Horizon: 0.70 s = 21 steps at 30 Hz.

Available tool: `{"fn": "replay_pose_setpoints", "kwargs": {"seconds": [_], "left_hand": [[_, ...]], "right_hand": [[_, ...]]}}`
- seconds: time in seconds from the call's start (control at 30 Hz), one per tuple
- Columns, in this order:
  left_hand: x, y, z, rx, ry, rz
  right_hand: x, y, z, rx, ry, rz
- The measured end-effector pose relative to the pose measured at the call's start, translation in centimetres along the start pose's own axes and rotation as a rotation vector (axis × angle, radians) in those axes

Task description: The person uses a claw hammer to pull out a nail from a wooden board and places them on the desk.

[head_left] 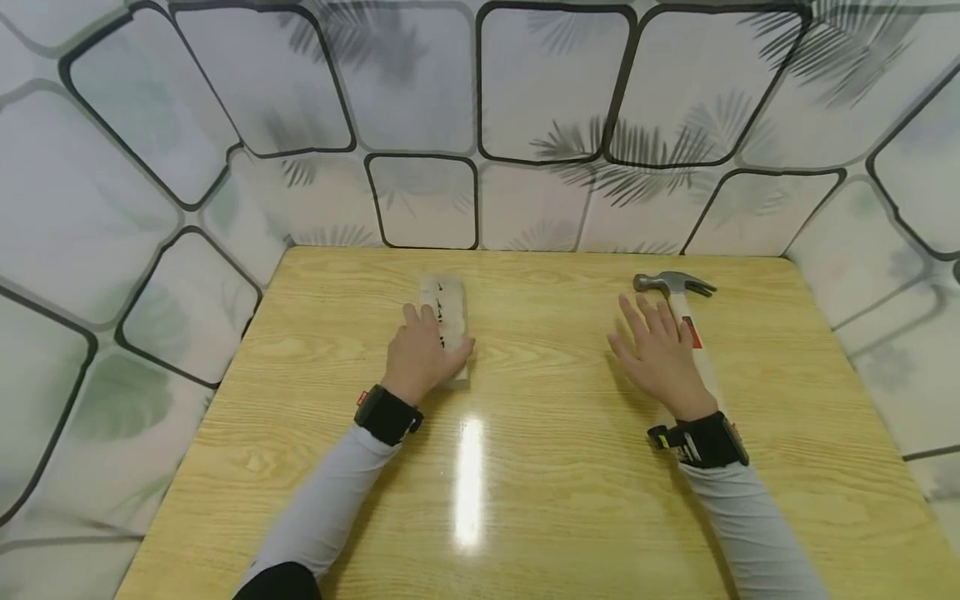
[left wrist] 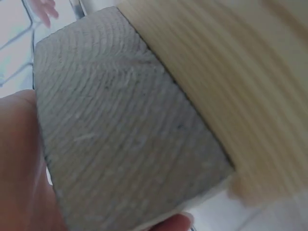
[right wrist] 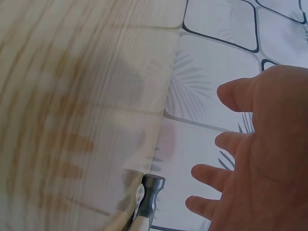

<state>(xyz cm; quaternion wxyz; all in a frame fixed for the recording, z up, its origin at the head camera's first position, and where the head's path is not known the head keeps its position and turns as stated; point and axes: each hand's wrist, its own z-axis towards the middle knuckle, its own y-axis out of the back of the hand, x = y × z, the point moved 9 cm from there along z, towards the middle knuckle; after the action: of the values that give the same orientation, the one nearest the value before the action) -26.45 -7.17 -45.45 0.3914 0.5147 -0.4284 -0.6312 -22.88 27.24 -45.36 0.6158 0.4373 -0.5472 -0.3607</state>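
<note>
A pale wooden block [head_left: 452, 302] with a row of dark marks along its top lies lengthwise at the left of the table. My left hand [head_left: 422, 357] grips it near its middle, thumb along the right side. Its grained end face [left wrist: 130, 125] fills much of the left wrist view, and part of the hand is hidden behind it. To the right lies a claw hammer [head_left: 672, 282], grey head away from me, with a pale handle and a red label. Over the left side of that handle, my right hand [head_left: 662, 360] is spread, holding nothing; the hammer's striking face [right wrist: 154, 181] shows below its fingers.
The yellow wood-grain table [head_left: 540, 433] carries both things and reflects a bright light streak. Patterned sheeting [head_left: 423, 204] with dark outlines and leaf prints rises along the table's back edge and both sides.
</note>
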Motion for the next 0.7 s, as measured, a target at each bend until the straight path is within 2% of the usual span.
{"fn": "replay_pose_setpoints", "kwargs": {"seconds": [0.27, 0.4, 0.57, 0.7], "left_hand": [[-5.2, -1.8, 0.0, 0.032, 0.011, 0.015], [-7.2, -2.5, 0.1, 0.041, 0.011, 0.014], [-8.7, -2.9, 0.2, 0.034, 0.015, 0.056], [-9.2, -2.9, 0.3, 0.021, 0.031, 0.072]], "right_hand": [[-0.2, 0.3, -0.5, 0.011, -0.015, 0.009], [-0.3, 0.5, -0.9, 0.011, -0.013, 0.007], [-0.5, 0.7, -1.3, 0.013, -0.029, 0.001], [-0.8, 0.6, -1.5, 0.018, -0.040, -0.005]]}}
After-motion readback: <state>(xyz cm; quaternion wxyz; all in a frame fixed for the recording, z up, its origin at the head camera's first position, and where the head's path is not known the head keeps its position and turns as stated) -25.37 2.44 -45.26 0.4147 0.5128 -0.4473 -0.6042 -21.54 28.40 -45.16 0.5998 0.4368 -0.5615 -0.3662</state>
